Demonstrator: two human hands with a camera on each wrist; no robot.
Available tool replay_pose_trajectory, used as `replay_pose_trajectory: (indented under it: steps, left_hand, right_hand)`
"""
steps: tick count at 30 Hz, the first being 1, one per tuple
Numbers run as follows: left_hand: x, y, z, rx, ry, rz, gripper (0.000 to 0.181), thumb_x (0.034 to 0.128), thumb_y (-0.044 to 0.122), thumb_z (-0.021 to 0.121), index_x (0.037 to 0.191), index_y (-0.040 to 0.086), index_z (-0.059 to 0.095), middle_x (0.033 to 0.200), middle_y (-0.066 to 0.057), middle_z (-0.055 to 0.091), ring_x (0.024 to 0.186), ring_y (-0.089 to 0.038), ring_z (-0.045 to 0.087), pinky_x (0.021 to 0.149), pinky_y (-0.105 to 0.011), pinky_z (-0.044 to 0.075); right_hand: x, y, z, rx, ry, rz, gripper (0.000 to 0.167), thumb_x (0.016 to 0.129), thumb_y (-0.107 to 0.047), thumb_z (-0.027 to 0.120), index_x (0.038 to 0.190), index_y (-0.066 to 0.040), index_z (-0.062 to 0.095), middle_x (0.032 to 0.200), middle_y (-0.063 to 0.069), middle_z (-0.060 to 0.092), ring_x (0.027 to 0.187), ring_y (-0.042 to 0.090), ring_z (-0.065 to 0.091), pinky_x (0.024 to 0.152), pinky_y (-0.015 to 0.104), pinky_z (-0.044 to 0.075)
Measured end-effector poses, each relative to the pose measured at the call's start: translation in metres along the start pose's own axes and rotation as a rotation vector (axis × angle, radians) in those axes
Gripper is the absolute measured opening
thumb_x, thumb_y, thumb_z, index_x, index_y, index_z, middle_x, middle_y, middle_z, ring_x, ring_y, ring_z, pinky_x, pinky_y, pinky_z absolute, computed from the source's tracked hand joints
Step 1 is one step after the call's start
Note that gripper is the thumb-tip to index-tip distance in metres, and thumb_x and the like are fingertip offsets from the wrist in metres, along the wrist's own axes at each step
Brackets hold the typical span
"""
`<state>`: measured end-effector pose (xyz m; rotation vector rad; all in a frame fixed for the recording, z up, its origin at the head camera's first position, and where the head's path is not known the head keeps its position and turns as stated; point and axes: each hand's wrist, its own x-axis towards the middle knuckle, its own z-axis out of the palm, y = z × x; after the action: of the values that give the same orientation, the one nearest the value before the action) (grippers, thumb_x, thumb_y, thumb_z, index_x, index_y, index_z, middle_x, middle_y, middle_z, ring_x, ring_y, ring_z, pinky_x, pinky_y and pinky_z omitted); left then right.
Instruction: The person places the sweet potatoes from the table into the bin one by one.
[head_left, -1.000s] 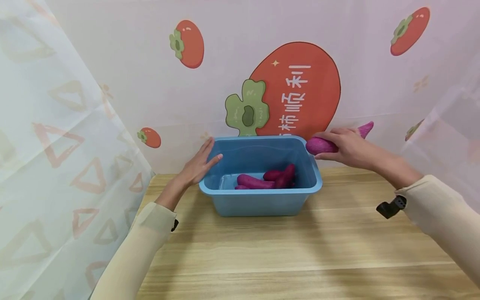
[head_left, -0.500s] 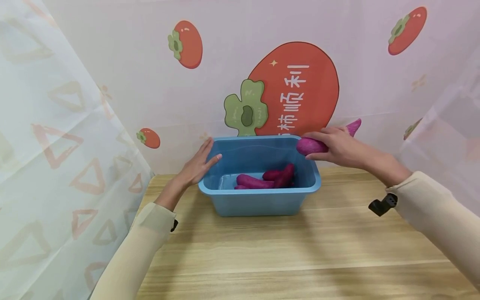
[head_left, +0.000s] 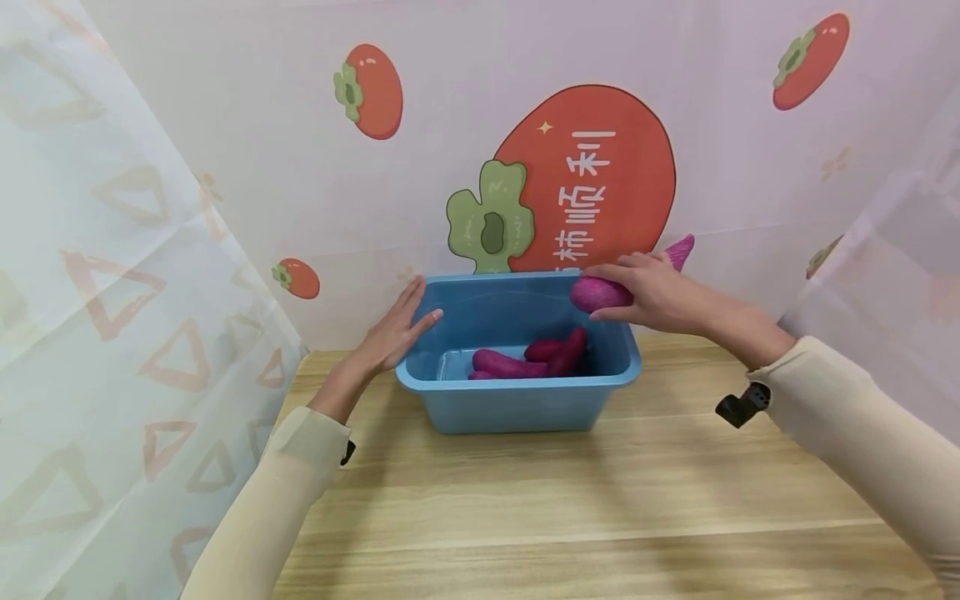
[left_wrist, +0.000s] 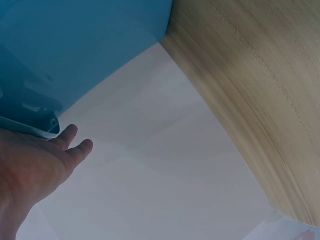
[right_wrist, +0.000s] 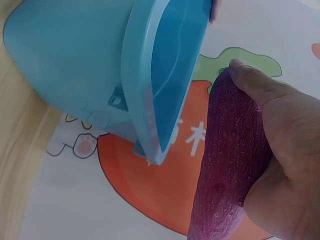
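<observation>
My right hand (head_left: pixel 656 292) grips a purple sweet potato (head_left: pixel 598 294) above the right rear part of a blue plastic bin (head_left: pixel 517 408). Its tapered tip sticks out behind the knuckles. In the right wrist view the wrinkled sweet potato (right_wrist: pixel 232 150) lies against the palm, the thumb along its top end. My left hand (head_left: pixel 393 333) rests on the bin's left rim with its fingers extended; in the left wrist view that hand (left_wrist: pixel 37 162) touches the rim's corner. Inside the bin lie several more sweet potatoes (head_left: pixel 506 364), partly hidden by the front wall.
The bin stands on a wood-grain table (head_left: pixel 570 517), close to the back wall. A white sheet with persimmon prints (head_left: pixel 600 183) hangs behind it. Another patterned sheet (head_left: pixel 127 333) closes off the left side.
My right hand has carried the sweet potato leftward, from beside the bin's right rim to over its right part. The left hand and the bin have stayed in place.
</observation>
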<state>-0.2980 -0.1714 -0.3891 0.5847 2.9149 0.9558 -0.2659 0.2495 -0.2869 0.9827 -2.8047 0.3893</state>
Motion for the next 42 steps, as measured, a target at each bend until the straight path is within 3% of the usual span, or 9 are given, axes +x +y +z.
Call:
replay_pose_trajectory:
  steps: [18,26,33,42]
  left_hand:
    - [0.000,-0.001,0.000,0.003,0.001,0.000,0.086,0.1083,0.061,0.035,0.171,0.013,0.001,0.180,-0.006,-0.003,0.165,-0.032,0.000,0.128,-0.067,0.011]
    - [0.001,0.000,0.001,-0.007,0.003,-0.006,0.087,0.1078,0.061,0.037,0.172,0.014,0.001,0.180,-0.005,-0.004,0.165,-0.032,0.000,0.127,-0.068,0.012]
    - [0.001,-0.002,0.001,0.000,0.004,-0.011,0.086,0.1080,0.061,0.035,0.172,0.016,0.000,0.180,-0.005,-0.004,0.165,-0.032,0.000,0.127,-0.069,0.011]
    - [0.001,0.000,0.001,-0.008,0.001,-0.011,0.086,0.1081,0.060,0.036,0.172,0.015,-0.001,0.180,-0.005,-0.004,0.165,-0.032,0.000,0.127,-0.068,0.012]
  right_hand:
    - [0.019,-0.019,0.009,0.015,-0.020,-0.060,0.068,0.086,-0.038,0.088,0.145,-0.012,0.064,0.129,0.017,0.069,0.119,0.036,0.061,0.106,0.066,0.038]
    - [0.026,-0.027,0.011,0.022,-0.037,-0.080,0.069,0.087,-0.039,0.088,0.146,-0.013,0.064,0.138,0.018,0.067,0.128,0.038,0.058,0.110,0.065,0.035]
    - [0.031,-0.034,0.013,0.037,-0.085,-0.091,0.072,0.087,-0.041,0.087,0.148,-0.014,0.062,0.141,0.017,0.065,0.132,0.038,0.056,0.111,0.063,0.036]
    - [0.036,-0.041,0.016,0.047,-0.123,-0.111,0.070,0.089,-0.043,0.085,0.149,-0.016,0.062,0.133,0.014,0.068,0.127,0.034,0.059,0.110,0.063,0.036]
